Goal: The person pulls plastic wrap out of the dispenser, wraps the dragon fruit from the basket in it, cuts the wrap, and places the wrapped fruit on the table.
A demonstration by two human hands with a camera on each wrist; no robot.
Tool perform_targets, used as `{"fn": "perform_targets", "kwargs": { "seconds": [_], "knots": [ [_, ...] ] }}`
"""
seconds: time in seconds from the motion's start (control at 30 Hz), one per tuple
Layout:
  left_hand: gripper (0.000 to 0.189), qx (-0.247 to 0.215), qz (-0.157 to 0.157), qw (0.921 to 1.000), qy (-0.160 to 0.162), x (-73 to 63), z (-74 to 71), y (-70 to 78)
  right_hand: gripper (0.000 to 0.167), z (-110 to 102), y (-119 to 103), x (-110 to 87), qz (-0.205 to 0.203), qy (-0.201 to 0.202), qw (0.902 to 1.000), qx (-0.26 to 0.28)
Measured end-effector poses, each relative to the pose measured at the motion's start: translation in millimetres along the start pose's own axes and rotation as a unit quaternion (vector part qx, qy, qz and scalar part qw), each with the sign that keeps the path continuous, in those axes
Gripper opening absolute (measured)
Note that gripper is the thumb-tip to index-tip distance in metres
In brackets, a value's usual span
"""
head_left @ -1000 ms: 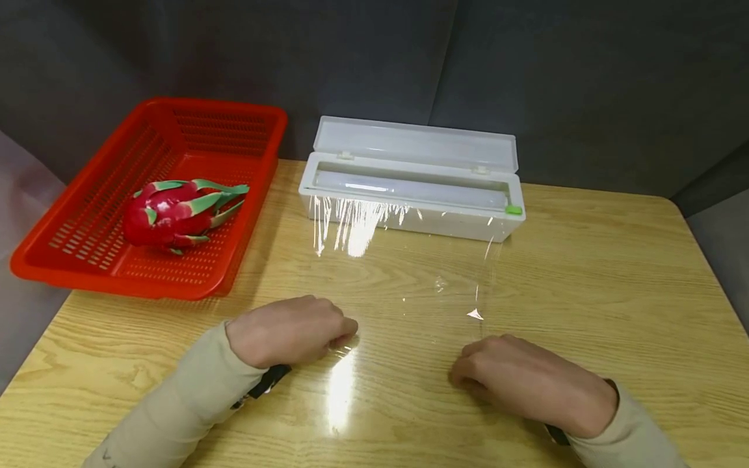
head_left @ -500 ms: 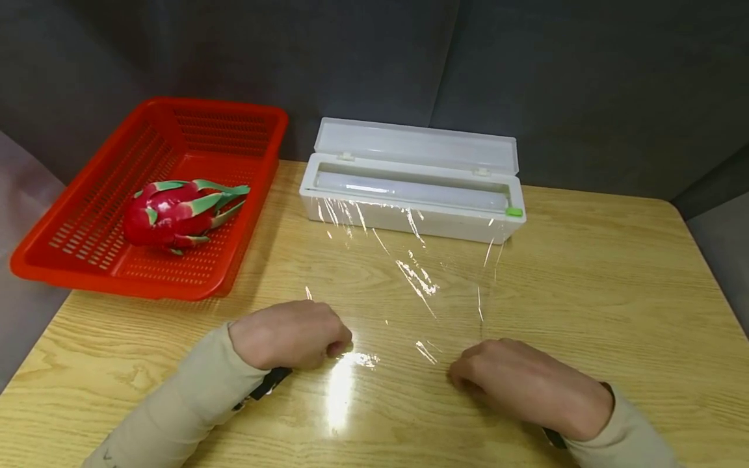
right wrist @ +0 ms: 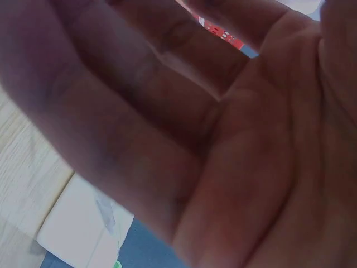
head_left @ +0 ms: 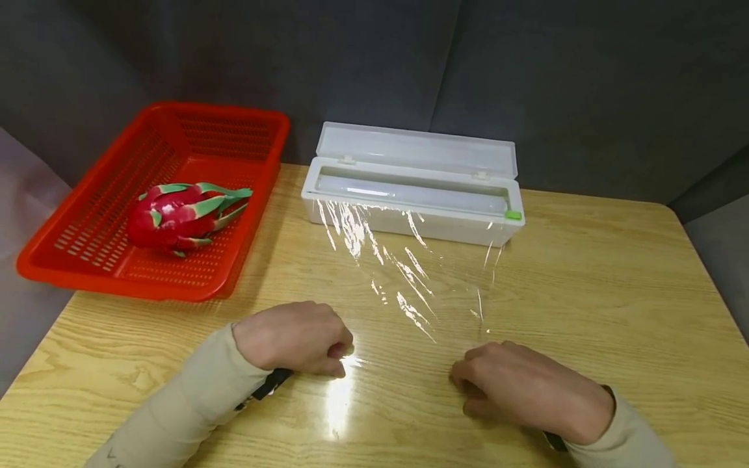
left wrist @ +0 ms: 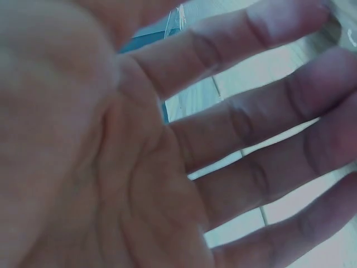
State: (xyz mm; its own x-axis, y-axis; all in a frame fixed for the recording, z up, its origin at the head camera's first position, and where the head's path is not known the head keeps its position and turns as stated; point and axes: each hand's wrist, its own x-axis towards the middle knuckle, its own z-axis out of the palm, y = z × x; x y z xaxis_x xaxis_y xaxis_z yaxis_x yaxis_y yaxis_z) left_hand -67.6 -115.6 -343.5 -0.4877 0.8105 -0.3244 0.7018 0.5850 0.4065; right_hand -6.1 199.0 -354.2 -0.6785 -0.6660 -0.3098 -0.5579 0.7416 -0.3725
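Observation:
A sheet of clear plastic wrap runs from the front of a white wrap dispenser toward me over the wooden table, with shiny creases across it. At its near left corner is my left hand, thumb apart from the index finger. In the left wrist view its fingers are spread and nearly straight. My right hand is by the near right corner, its thumb also parted from loosely bent fingers. The palm and fingers fill most of the right wrist view. Neither hand pinches the wrap.
The dispenser's lid stands open at the back, showing the roll and a green slider at the right end. On the left, a red plastic basket holds a dragon fruit. A dark curtain hangs behind the table.
Both thumbs have come away from the fingers, letting go of the wrap's near edge. Diagonal creases have spread across the sheet. The hands stay in nearly the same places.

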Motion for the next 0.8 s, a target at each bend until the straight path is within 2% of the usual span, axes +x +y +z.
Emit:
{"fn": "perform_targets", "kwargs": {
  "seconds": [0.17,0.5,0.8],
  "knots": [
    [0.035,0.001,0.005,1.0000,-0.002,-0.2,-0.2,0.7,0.041,-0.6,-1.1,-1.0,0.009,-0.008,0.9999,0.001],
    [0.035,-0.010,0.003,0.9999,-0.003,-0.6,-0.1,2.5,0.044,-2.6,-2.1,-3.8,0.001,-0.001,1.0000,0.008],
    [0.038,0.007,0.006,0.9999,0.004,-1.4,-1.7,4.5,0.036,-1.4,-2.6,-4.5,-0.021,-0.003,0.9998,-0.002]
  ]
}}
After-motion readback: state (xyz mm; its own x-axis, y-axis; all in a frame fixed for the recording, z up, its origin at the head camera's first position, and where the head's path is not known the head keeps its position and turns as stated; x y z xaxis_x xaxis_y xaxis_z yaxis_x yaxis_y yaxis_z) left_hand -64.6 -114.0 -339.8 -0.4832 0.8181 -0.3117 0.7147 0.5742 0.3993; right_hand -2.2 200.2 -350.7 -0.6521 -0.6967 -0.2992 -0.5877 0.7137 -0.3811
